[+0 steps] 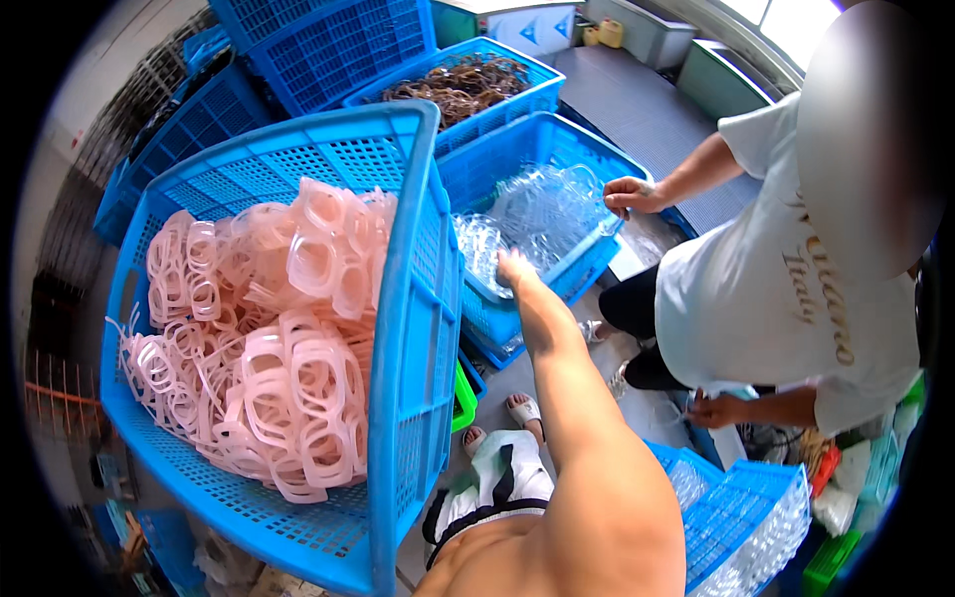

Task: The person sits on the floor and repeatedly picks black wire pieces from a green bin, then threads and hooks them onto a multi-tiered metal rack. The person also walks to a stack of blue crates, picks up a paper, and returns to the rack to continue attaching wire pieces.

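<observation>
My right arm stretches forward, and my right hand (512, 269) is at the near edge of a blue crate (557, 134) that holds clear plastic spectacle frames (547, 214). Its fingers are small and blurred against the clear frames, so their grip does not show. Close on my left, a large blue crate (410, 328) stands tilted, heaped with pale pink spectacle frames (298, 378). My left hand is out of view.
At right, a co-worker in a white shirt (756, 289) has one hand (635, 196) at the clear frames' crate. Behind stand a crate of brown frames (468, 90) and stacked blue crates (338, 55). Another blue crate (741, 517) with clear pieces sits lower right.
</observation>
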Tool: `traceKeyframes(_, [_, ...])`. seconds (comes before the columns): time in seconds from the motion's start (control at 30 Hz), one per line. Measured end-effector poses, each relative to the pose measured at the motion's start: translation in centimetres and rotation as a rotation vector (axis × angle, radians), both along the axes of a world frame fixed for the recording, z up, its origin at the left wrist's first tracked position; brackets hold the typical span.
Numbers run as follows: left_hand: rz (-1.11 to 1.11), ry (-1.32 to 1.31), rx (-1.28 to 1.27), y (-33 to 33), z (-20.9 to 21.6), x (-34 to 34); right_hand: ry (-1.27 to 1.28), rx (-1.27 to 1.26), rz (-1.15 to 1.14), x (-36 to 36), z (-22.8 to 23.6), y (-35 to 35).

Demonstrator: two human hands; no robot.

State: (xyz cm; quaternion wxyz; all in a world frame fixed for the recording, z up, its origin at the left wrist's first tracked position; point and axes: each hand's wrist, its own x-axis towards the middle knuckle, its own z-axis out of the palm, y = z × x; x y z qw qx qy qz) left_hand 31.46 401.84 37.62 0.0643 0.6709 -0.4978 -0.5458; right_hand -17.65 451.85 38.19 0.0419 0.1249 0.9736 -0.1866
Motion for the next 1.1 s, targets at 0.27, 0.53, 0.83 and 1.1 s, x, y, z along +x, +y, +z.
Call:
traceKeyframes(0.27, [0.202, 0.059, -0.065, 4.6, 3.1, 0.5, -0.389, -0.029, 0.286, -0.9, -0.2, 1.1])
traceKeyframes(0.53, [0.213, 0.236, 0.014, -2.6, 2.0, 3.9, 0.238, 0.026, 0.02, 7.0, 5.2, -0.1])
traceKeyframes(0.83, [0.266, 0.482, 0.196, -16.9, 2.7, 11.3, -1.007, -0.223, -0.022, 39.2, -8.5, -11.9])
traceKeyframes(1.1, [0.292, 0.805, 0.223, -33.6, 11.5, 10.4, -0.294, -0.282, 0.843, 44.8, 1.6, -51.9])
